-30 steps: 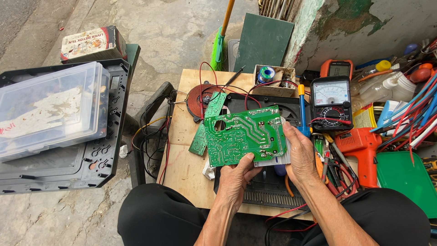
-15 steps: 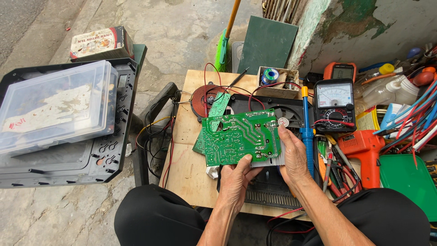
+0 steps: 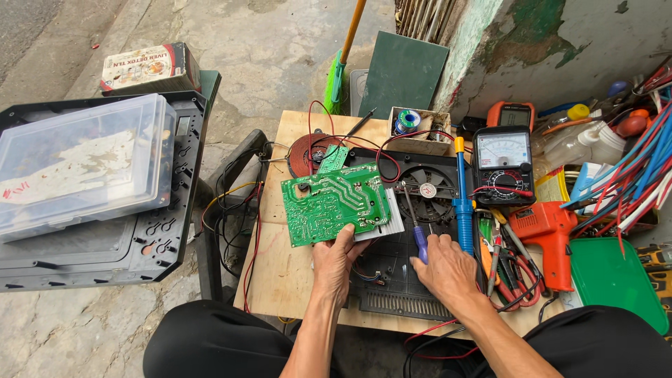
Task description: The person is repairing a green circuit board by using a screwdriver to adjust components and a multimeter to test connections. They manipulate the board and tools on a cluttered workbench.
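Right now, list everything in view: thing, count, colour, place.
circuit board: one, green, held up over the bench, left grip on its lower edge
screwdriver: one, blue handle, under the right grip
appliance base with fan: one, black, bench middle
coil: one, red-brown, behind the board
solder sucker: one, blue, right of the fan
multimeter: one, black, bench right
glue gun: one, orange, far right
plastic box: one, clear, on a black panel at left
wooden bench: one, tan, centre
left hand: gripping the board
right hand: on the screwdriver
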